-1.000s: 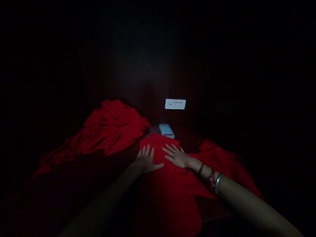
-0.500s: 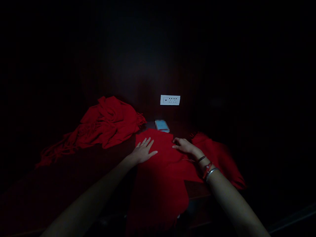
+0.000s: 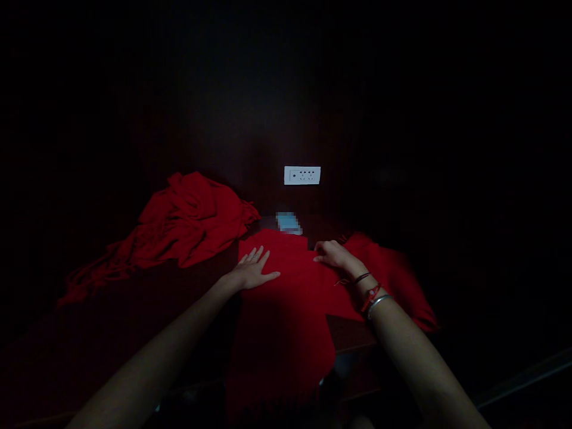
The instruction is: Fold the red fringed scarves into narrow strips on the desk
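A red fringed scarf (image 3: 281,310) lies spread over the dark table, its near end hanging over the front edge. My left hand (image 3: 254,271) rests flat on the scarf's left part, fingers spread, a ring on one finger. At the scarf's right side, my right hand (image 3: 333,254) touches the cloth with bent fingers, thumb apart from them. Bracelets circle that wrist. More red cloth (image 3: 388,274) stretches away beyond the right wrist; whether it belongs to the same scarf I cannot tell.
Another red fringed scarf (image 3: 192,220) lies crumpled at the left. Behind the spread cloth is a small light-blue flat object (image 3: 288,223), blurred out. A white socket panel (image 3: 302,175) is on the dark back wall. The table's front edge (image 3: 357,347) shows at the right.
My right hand has shifted slightly right relative to the spread scarf's far corner, with the cloth beneath it lying wider. My left hand stays flat. The whole view has shifted a little.
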### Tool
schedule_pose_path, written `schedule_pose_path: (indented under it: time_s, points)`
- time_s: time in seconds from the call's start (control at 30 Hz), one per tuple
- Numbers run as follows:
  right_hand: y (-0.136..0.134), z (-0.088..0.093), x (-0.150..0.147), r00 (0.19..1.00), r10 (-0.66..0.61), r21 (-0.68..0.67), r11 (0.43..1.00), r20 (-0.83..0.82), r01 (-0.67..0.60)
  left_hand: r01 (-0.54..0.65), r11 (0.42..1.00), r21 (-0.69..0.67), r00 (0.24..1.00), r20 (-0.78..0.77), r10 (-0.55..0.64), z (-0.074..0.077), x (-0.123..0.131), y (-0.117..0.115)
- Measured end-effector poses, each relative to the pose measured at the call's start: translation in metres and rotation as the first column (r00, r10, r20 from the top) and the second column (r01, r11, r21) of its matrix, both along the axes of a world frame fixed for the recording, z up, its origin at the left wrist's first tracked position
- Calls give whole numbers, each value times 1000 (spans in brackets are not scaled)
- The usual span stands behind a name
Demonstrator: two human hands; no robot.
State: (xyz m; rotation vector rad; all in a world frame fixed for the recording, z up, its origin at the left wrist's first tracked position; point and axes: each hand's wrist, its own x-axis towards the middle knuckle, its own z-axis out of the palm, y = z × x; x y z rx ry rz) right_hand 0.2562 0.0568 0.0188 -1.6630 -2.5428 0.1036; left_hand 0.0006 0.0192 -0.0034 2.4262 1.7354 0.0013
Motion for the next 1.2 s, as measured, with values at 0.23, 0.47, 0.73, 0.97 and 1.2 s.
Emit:
schedule_pose_path:
  time_s: [0.23, 0.47, 0.73, 0.97, 1.2]
  points:
    - [-27, 4, -29, 996, 90, 297, 951, 5, -87, 65, 980, 189, 998, -26, -61, -2, 3, -8]
    - [-36, -26, -35, 987, 160, -67, 985, 22, -158, 67, 995, 67, 998, -15, -66, -9, 7, -9]
    - [-34, -29, -10, 995, 54, 104, 994, -87, -44, -10, 974, 224, 1000, -13, 13, 2, -7, -1]
    - [-28, -20, -3, 962, 71, 268, 963, -265, 2, -11, 963, 270, 1000, -10, 14, 8, -9, -2]
    - [-44, 11, 10, 905, 141, 402, 915, -402, 36, 90, 957, 276, 995, 25, -101, 6, 3, -9]
